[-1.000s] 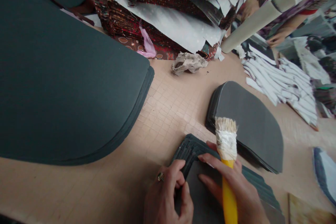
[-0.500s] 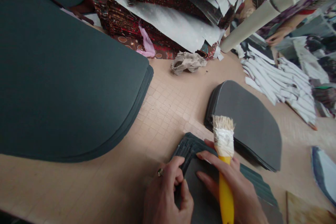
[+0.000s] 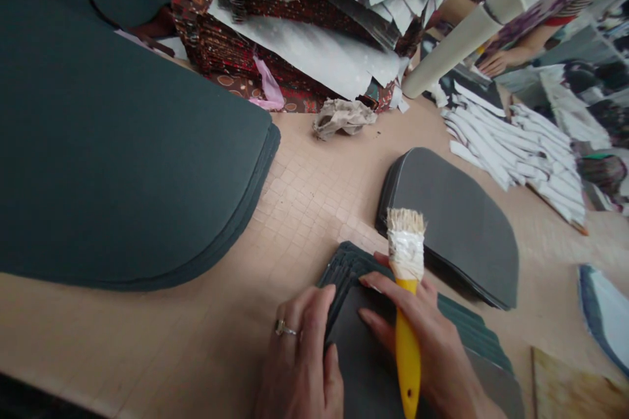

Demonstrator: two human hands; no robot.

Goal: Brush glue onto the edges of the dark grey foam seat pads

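Two hands on a fanned stack of dark pieces, one also holding a brush.

On the near edge of the desk (image 3: 304,196) lies the fanned stack of dark pieces (image 3: 350,270). The left hand (image 3: 299,360), with a ring, rests half-curled on its left edge, thumb on the top sheet; I cannot tell if it pinches a sheet. The right hand (image 3: 432,347) is closed around the yellow handle of the brush (image 3: 405,275), its fingers stretched flat on the top sheet and the bristles pointing away. Just beyond is a second dark stack (image 3: 457,222); to the left, well apart, is a large dark stack (image 3: 122,157). A crumpled paper (image 3: 341,119) and white strips (image 3: 515,144) lie farther back.
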